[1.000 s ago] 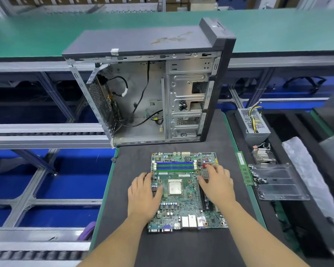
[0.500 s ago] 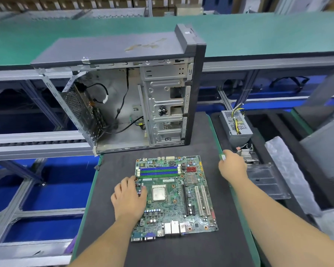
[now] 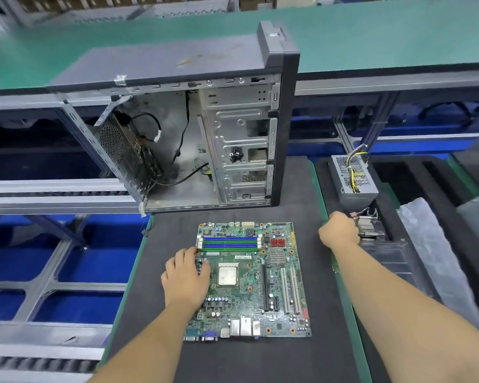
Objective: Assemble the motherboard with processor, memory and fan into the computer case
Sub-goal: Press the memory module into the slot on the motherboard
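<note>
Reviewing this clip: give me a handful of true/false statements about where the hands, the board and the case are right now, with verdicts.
1. The motherboard is mounted inside the computer case. False: it lies flat on the dark mat in front of the open case.
2. The left hand rests on the motherboard's left edge. True.
3. The right hand is over the processor. False: it is off the mat to the right, at the heatsink fan.
4. The memory slots hold no modules. True.
5. The case's open side faces the person. True.
6. The power supply sits inside the case. False: it stands to the right of it.
</note>
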Tool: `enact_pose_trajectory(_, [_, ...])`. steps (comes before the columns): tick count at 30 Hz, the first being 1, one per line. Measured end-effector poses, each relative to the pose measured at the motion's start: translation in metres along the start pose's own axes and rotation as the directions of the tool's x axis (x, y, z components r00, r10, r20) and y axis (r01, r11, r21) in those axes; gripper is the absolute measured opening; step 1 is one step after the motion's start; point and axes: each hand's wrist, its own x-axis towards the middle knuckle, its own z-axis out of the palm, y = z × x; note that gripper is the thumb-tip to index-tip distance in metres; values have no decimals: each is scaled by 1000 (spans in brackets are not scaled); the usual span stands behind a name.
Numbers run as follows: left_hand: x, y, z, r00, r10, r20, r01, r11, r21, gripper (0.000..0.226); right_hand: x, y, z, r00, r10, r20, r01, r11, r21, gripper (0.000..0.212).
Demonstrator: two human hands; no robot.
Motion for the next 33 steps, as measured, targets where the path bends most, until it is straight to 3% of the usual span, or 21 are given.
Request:
enact_pose_trajectory(8, [-3, 4, 0, 1000, -17, -9, 17, 1000, 5, 46, 15, 1, -11, 1000, -17, 6, 16, 984, 176, 32])
enact_pose_trajectory(13, [0, 2, -4, 1000, -18, 14, 18, 1000, -10, 47, 7, 0, -14, 998, -55, 12, 52, 983, 174, 8])
enact_pose_trajectory(16, [3, 3, -8, 1000, -11, 21, 12, 999, -31, 45, 0, -1, -21, 993, -77, -84, 96, 966, 241, 12])
enact_pose_trajectory(18, [4, 4, -11, 1000, -14, 10, 14, 999, -52, 44, -9, -6, -29, 986, -74, -150, 128, 912, 389, 13])
enact_pose_trajectory(20, [5, 6, -15, 999, 10, -32, -13, 996, -85, 41, -23, -15, -35, 989, -98, -115, 145, 819, 555, 16])
enact_pose_trajectory(23, [9, 17, -20, 988, 121, -96, -129, 987, -90, 38, -47, -32, -35, 978, -191, 85, 55, 628, 776, 10])
enact_pose_trajectory(26, [12, 34, -23, 970, 243, -22, -241, 946, -219, 27, -74, -48, -25, 915, -316, 251, -65, 498, 865, 15])
enact_pose_trajectory(28, [11, 49, -27, 966, 235, 107, -158, 865, -476, 22, -92, -58, -14, 878, -388, 279, -70, 472, 879, 13])
enact_pose_trajectory(30, [9, 65, -35, 937, 176, 301, 100, 691, -716, 30, -106, -68, -2, 865, -409, 289, -100, 424, 900, 13])
enact_pose_trajectory(33, [8, 73, -46, 783, 201, 588, 459, 450, -766, 38, -120, -79, 13, 867, -379, 322, -180, 364, 914, 10])
